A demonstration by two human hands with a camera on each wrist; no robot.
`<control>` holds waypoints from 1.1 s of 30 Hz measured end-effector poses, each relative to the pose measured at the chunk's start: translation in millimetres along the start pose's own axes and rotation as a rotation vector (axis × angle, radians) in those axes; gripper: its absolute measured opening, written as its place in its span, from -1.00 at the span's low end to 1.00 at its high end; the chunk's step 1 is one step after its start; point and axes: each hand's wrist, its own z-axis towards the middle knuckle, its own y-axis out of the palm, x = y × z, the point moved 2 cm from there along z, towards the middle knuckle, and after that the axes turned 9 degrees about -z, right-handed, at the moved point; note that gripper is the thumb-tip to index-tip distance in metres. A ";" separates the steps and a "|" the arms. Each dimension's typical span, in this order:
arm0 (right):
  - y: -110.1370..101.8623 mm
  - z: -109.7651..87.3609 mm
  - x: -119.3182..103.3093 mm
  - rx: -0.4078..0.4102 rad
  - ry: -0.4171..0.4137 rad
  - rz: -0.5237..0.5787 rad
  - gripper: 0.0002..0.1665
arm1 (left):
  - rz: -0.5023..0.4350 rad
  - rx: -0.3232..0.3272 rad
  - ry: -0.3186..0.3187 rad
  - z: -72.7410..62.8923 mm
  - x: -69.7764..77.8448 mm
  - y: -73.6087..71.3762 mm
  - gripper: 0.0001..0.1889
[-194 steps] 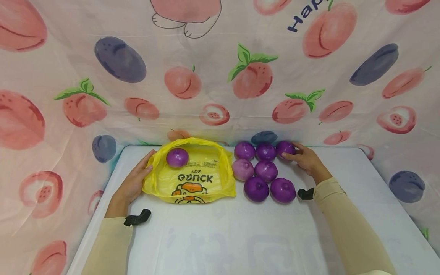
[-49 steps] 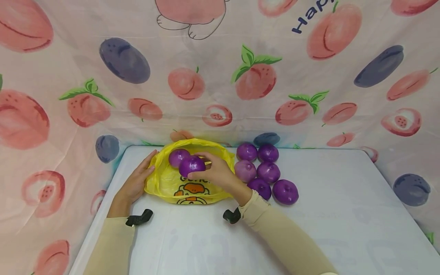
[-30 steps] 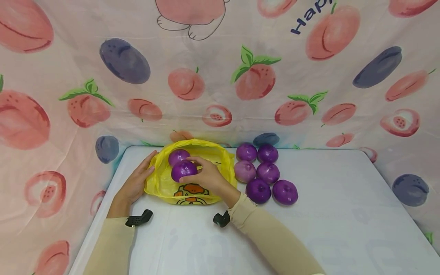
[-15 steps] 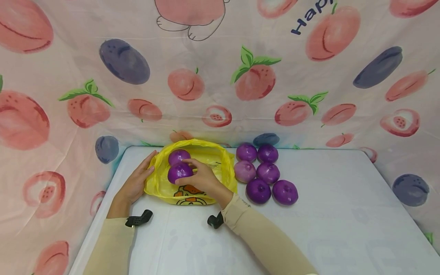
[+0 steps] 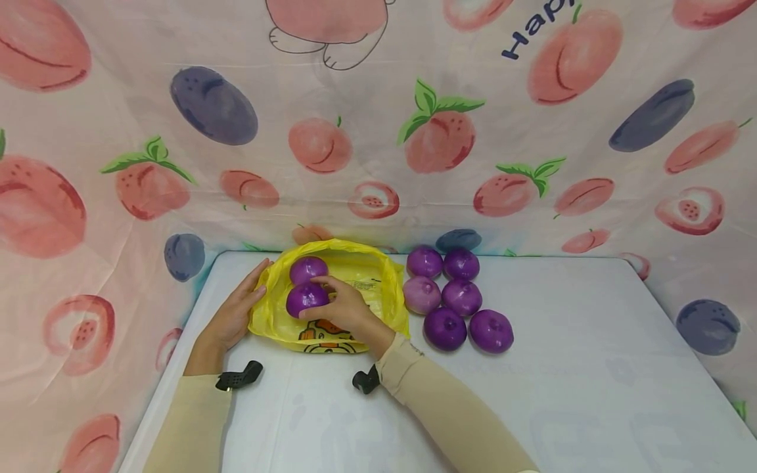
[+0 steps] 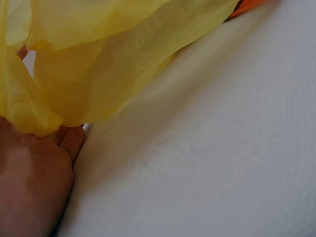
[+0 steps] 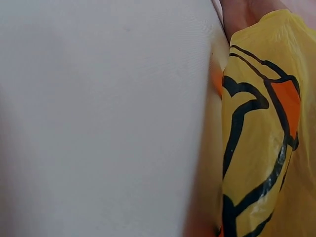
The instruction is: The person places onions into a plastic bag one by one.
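Observation:
In the head view, a yellow plastic bag (image 5: 387,289) with a printed cartoon lies spread on the white table, its mouth gaping. My left hand (image 5: 232,314) rests against its left side with fingers extended along the plastic, and the left wrist view shows the bag's edge over that hand (image 6: 34,177). My right hand (image 5: 349,309) reaches inside the mouth and grips a shiny purple onion (image 5: 304,299) between thumb and fingers. Just behind it in the bag sits another purple onion (image 5: 307,269). The bag's printed side (image 7: 261,138) fills the right of the right wrist view.
Right of the bag, several purple onions stand close together, among them a paler one (image 5: 422,295) and a dark one (image 5: 445,328). A fruit-print cloth (image 5: 367,131) hangs behind the white table (image 5: 562,394). A black wrist device (image 5: 239,376) shows on the left wrist.
My right hand took the back-right onion from the group and carried it left into the bag. Lately it has shifted slightly further left and nearer the other onion. The left hand stays put.

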 end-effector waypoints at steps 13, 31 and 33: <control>5.9 8.3 -3.3 0.001 -0.034 -0.096 -0.08 | 0.001 0.002 0.003 0.2 -1.0 -1.2 -0.38; 5.0 11.6 -10.5 -0.038 -0.063 -0.200 -0.07 | 0.023 0.011 -0.005 0.3 -0.1 0.1 -0.35; 4.3 12.8 -9.9 -0.033 -0.062 -0.203 -0.08 | 0.030 0.015 -0.009 0.7 -0.1 -0.1 -0.34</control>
